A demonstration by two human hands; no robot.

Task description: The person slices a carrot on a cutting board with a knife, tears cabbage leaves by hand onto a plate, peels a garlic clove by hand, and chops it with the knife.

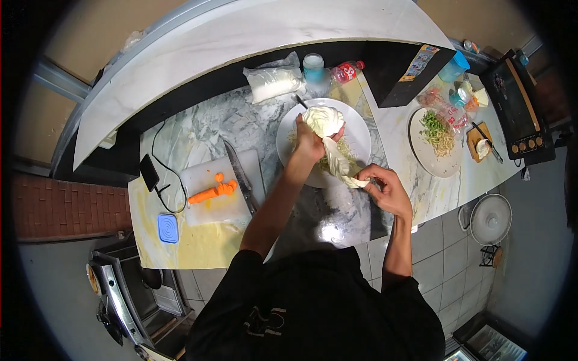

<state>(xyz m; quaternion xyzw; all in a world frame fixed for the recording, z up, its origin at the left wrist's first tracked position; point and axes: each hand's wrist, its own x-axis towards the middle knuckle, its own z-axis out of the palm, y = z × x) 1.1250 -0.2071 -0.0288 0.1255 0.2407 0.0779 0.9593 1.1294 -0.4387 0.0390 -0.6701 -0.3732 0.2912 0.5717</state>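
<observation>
A pale cabbage [325,120] is held by my left hand [310,144], whose fingers wrap round it from below. From its near side a long cabbage leaf [338,161] hangs down to the right. My right hand [385,188] pinches the lower end of that leaf between thumb and fingers. Beneath the cabbage is a large white plate [362,127] with shreds of pale vegetable on it. The dark handle of some utensil [300,101] sticks up at the plate's far rim; its other end is hidden.
To the left a white cutting board [195,174] bears a partly sliced carrot [211,192] and a large knife [241,177]. A phone [149,172] and blue lid [168,228] lie beyond. At right are a plate of greens and sprouts [415,144] and a toaster oven [515,108].
</observation>
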